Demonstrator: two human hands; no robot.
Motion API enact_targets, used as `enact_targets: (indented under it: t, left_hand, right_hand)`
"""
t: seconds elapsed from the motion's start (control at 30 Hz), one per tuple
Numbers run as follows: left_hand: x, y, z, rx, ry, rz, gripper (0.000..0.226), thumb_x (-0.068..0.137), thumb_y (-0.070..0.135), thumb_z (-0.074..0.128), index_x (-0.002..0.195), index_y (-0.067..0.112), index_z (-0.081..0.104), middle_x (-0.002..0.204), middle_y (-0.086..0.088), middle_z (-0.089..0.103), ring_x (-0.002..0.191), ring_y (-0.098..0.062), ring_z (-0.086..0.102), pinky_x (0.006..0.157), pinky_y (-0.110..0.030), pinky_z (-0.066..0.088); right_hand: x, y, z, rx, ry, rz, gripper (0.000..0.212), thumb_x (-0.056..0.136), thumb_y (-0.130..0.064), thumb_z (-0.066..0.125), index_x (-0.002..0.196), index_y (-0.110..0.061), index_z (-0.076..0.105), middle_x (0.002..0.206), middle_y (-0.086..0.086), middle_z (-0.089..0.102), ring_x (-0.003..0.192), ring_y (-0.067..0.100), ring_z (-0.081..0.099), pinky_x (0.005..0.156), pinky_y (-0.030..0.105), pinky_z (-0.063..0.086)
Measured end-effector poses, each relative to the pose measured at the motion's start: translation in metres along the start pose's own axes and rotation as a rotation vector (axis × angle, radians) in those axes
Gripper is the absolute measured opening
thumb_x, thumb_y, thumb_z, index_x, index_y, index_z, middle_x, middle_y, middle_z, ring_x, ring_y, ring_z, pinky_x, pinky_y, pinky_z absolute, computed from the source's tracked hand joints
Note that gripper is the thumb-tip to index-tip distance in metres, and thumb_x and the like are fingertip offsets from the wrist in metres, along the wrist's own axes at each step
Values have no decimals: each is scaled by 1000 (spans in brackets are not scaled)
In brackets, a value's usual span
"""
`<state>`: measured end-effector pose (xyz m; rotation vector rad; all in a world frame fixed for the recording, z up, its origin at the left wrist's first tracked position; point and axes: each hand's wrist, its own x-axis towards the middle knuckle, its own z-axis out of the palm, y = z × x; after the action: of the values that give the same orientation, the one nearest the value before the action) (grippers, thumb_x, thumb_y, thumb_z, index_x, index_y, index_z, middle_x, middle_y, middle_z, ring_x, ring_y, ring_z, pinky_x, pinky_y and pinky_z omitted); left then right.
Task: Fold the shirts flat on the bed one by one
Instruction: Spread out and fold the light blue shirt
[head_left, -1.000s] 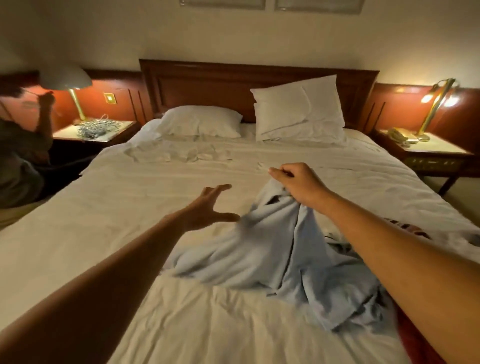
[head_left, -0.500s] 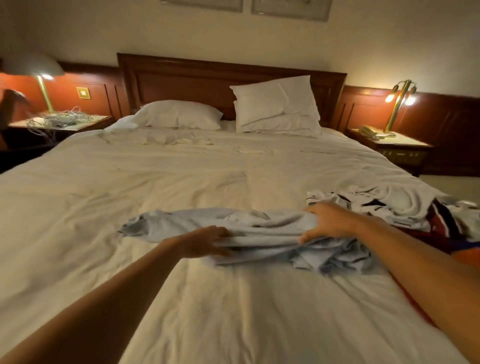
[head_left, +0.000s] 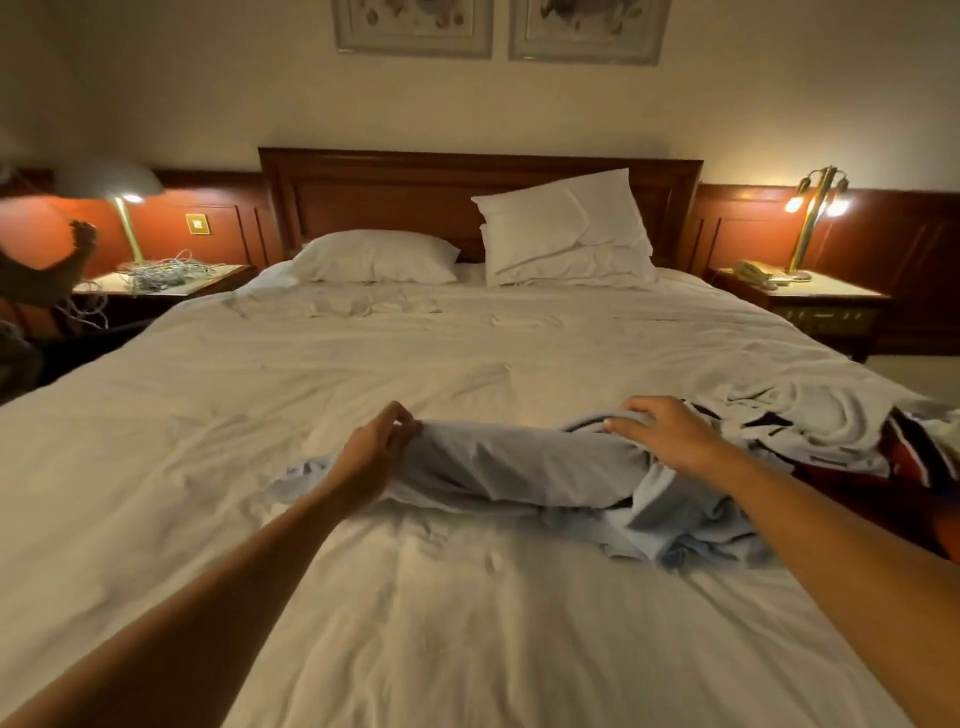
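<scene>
Gripping: left hand (head_left: 371, 457) pinches one end of the pale blue shirt (head_left: 519, 467) between thumb and fingers; right hand (head_left: 670, 436) closes over the other end, fingers curled around a raised fold of the cloth.

Pale blue shirt: bunched, stretched between both hands, lifted slightly along its upper edge; lower part crumpled on the bed (head_left: 415, 623) beneath the right forearm. Position: middle of the bed, toward the right side.

Bed: white wrinkled sheet, dark wooden headboard (head_left: 467, 192).

Pile of clothes (head_left: 831, 431): white, with dark and red pieces showing, on the bed's right edge, just beside the right hand.

Pillows: one flat pillow (head_left: 374, 257) at left, one propped pillow (head_left: 566, 228) leaning on the headboard at right.

Left nightstand (head_left: 218, 275): lit lamp (head_left: 124, 208), tangle of pale cables (head_left: 156, 273).

Right nightstand (head_left: 831, 296): lit brass lamp (head_left: 810, 218), telephone (head_left: 753, 271).

Wall: two framed prints (head_left: 413, 26) above the headboard, cropped by the top edge.

Far left edge: another person's raised arm (head_left: 47, 275), dim and partly cut off.
</scene>
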<state>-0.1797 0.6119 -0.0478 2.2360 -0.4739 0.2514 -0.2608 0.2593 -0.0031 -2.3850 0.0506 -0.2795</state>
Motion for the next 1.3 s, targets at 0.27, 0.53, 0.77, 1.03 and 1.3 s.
enact_targets:
  t: [0.27,0.53,0.77,1.03,1.3]
  left_hand:
    - [65,60,-112,-94,455,84,14,105,25,47,106,15,56,102,-6,61,90,-18,54,65,-22,38]
    - [48,-1,-105,166,271,-275,16,92,23,66,105,18,56,110,-16,64,87,-28,60,74,-35,46]
    - [-22,-23,-11,249,-727,-119,46,79,44,80,122,35,64,126,4,62,120,-17,57,104,-26,42]
    - [-36,-30,19,236,-309,30,27,94,27,67,118,17,66,109,2,65,104,-17,59,90,-26,42]
    - [9,41,-105,2,107,158,15,104,28,50,98,29,64,92,11,66,82,1,62,64,-12,45]
  right_hand:
    - [36,-70,-9,574,208,10,30,96,-29,64,126,-25,64,105,-7,68,96,6,65,81,18,54]
    - [-21,14,78,-131,-402,112,114,58,-80,72,151,-24,36,140,-5,51,132,21,49,103,34,43]
    - [-35,56,97,-500,-189,-97,31,90,-48,66,97,-19,58,101,0,64,99,24,62,78,31,42]
    - [-15,-4,16,-40,-63,-76,41,94,-50,53,65,-24,63,53,-13,58,54,-2,55,59,22,42]
    - [-1,-47,-70,-64,405,99,51,102,-49,43,81,-10,68,78,9,64,83,30,60,77,34,40]
